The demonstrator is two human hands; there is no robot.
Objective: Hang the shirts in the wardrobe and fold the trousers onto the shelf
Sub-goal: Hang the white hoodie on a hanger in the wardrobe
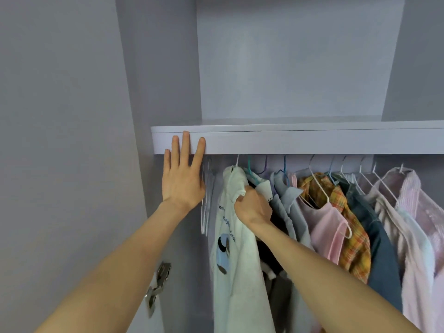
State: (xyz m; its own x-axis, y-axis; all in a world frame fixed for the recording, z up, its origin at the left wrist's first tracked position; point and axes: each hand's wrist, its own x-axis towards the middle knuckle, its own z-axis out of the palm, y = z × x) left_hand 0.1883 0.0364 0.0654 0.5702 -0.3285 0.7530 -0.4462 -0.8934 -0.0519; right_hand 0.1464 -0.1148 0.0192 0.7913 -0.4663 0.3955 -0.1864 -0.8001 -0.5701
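The step in hand looked like the hanging of a shirt. The white printed shirt (236, 239) hung at the left end of the row of garments, at about 7 o'clock from frame centre, its white hanger hook (237, 161) reaching up under the shelf (300, 141) toward a rail hidden behind the shelf's front edge. The right hand (252, 207) bunched the shirt's collar cloth in curled fingers, just beside a grey-blue shirt (284, 200). The left hand (183, 175) was spread flat, fingers straight, fingertips touching the shelf's front edge at 9 o'clock. Whether the hook was seated could not be told. Next, I judged, the collar needed settling, then release. No trousers were visible.
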